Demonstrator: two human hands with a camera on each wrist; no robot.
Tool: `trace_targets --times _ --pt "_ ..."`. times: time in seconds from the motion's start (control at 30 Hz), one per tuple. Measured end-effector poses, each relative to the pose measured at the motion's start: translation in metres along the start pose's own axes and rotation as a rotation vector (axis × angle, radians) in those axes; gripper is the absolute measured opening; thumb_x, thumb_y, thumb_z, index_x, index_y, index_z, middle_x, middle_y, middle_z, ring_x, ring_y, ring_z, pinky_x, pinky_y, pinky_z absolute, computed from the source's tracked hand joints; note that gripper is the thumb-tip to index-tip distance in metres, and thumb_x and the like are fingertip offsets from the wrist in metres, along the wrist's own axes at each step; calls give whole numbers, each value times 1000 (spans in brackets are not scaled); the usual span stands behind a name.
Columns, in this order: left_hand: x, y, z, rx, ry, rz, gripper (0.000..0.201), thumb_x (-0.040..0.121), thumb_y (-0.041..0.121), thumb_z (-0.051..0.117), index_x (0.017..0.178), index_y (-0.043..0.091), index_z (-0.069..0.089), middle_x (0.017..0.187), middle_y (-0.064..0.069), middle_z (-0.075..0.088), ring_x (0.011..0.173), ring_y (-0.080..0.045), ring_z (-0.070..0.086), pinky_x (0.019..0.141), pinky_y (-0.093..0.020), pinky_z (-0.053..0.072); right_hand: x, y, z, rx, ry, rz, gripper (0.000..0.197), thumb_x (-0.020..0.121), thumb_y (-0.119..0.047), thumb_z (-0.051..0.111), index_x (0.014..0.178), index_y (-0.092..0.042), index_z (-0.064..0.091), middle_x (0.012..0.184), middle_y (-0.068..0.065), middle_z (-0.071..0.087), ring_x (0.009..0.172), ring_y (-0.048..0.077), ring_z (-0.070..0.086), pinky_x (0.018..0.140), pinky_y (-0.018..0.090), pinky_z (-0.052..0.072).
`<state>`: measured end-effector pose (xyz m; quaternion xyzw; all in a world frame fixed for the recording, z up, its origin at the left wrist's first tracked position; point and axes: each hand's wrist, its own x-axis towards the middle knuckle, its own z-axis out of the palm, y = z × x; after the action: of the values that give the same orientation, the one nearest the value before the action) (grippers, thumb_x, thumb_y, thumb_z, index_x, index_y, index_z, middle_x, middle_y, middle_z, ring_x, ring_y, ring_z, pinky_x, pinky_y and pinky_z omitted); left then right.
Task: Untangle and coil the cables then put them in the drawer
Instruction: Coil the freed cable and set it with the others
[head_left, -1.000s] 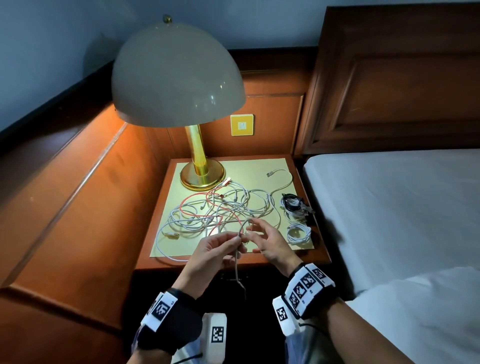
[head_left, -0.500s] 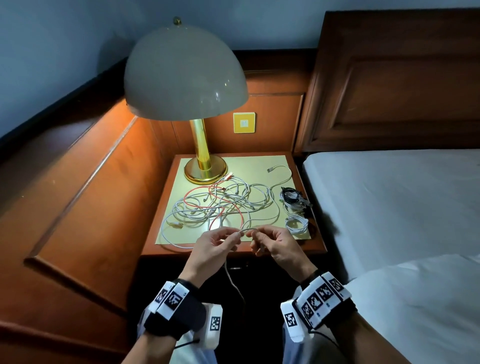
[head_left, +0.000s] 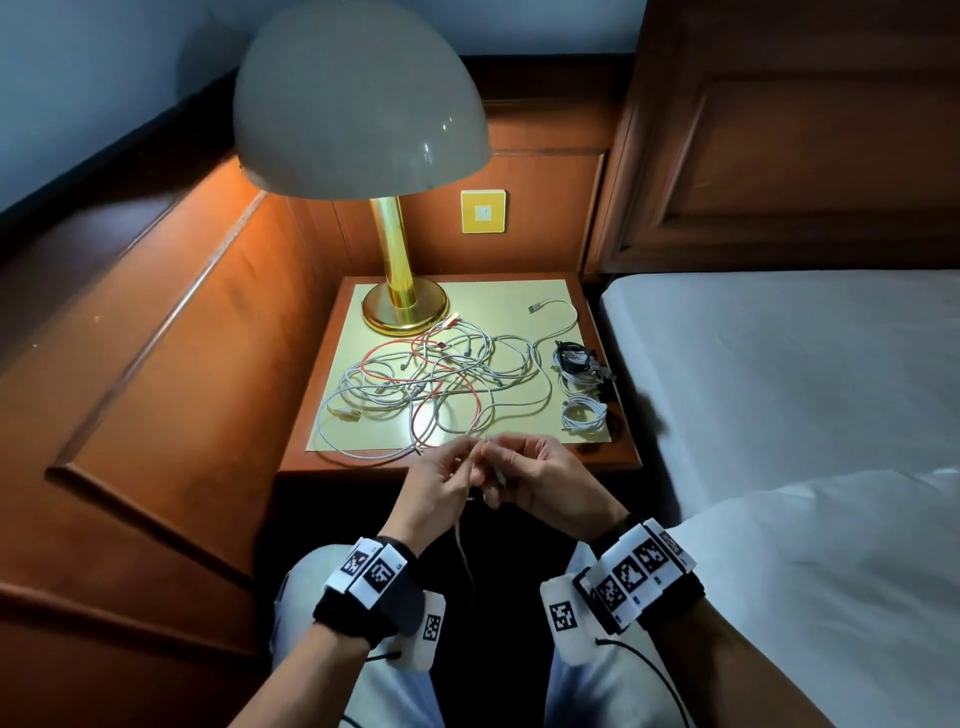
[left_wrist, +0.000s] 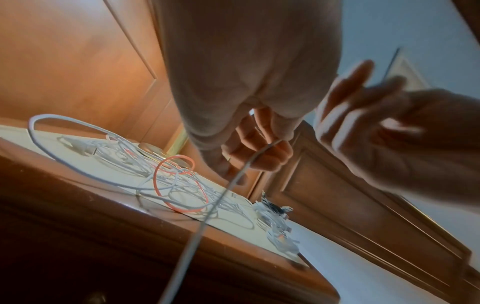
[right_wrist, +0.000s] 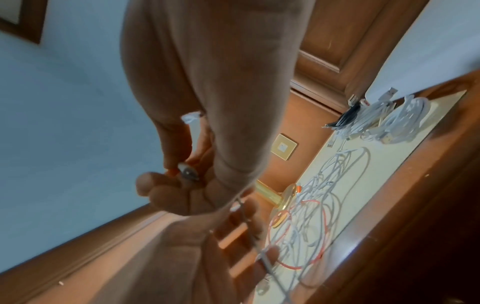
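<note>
Head view: left hand (head_left: 434, 486) and right hand (head_left: 540, 480) both pinch white cable (head_left: 464, 551), hanging between.

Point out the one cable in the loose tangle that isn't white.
The red cable looping through the middle of the tangle on the nightstand; every other loose strand there is white.

Nightstand (head_left: 332, 457): mat (head_left: 498, 296), lamp (head_left: 405, 312), cables (head_left: 436, 379)
</note>
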<state>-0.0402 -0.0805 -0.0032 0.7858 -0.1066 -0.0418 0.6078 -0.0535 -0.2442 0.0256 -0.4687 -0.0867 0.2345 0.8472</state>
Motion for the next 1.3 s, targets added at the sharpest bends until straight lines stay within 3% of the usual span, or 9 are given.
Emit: trace_targets --times 0.07,0.2,0.43,0.6,0.77,0.9,1.0,1.13,1.3 --pt "-7 -3 12 35 -5 0 42 102 7 52 82 40 68 66 8 61 62 -7 55 66 -25 48 6 -6 4 56 78 -115 20 95 -12 61 101 4 70 89 19 68 71 22 66 65 27 56" --pt "-20 -3 24 58 -55 -19 20 104 19 53 88 21 66 66 8 54 58 -9 48 60 -27 43 19 -15 4 -42 290 -356 13 90 -7 65 96 -5 77 96 19 75 90 31 72 89 37 59" --pt "-15 0 11 313 25 165 10 99 19 62 91 18 67 76 11 64 70 -1 55 69 -12 41 21 4 -27 -837 364 -522 21 87 5 72 106 -2 76 106 3 77 101 12 73 93 31 58" --pt "-10 1 2 459 93 314 9 95 18 65 94 11 69 84 -2 67 73 -13 58 71 -18 43 10 10 -33 -941 284 -338 14 94 -3 65 93 -13 75 91 -5 76 89 4 70 86 27 56" --pt "-8 6 -6 463 108 360 6 86 14 77 87 12 72 81 3 65 69 -7 56 68 -6 40 -1 13 -33 -758 148 -85 28 104 -18 55 81 -13 70 79 -2 65 78 11 56 80 28 45" --pt "-6 4 -10 410 52 399 7 85 18 76 87 14 71 84 5 65 72 -10 60 70 -19 49 -16 17 -28 -514 53 19 31 107 -17 47 90 -4 70 90 12 66 86 19 59 85 25 48" --pt "-5 5 -10 336 37 374 11 83 21 80 85 15 70 81 4 66 73 -11 61 70 -25 51 -20 27 -28 -310 66 84 29 106 -11 44 109 9 65 98 17 65 93 24 63 90 31 51" --pt "-7 6 -8 242 4 261 12 84 27 78 84 17 72 81 4 69 78 -13 65 74 -30 52 -22 30 -23 -162 39 126 25 101 -10 47 113 -1 67 102 15 65 97 25 60 97 36 49" --pt "-8 3 -10 63 -28 64 10 87 24 79 85 16 73 77 1 71 72 -12 64 71 -28 51 -25 28 -18 -313 22 136 25 106 -10 47 115 0 68 102 13 68 98 24 63 100 39 51"
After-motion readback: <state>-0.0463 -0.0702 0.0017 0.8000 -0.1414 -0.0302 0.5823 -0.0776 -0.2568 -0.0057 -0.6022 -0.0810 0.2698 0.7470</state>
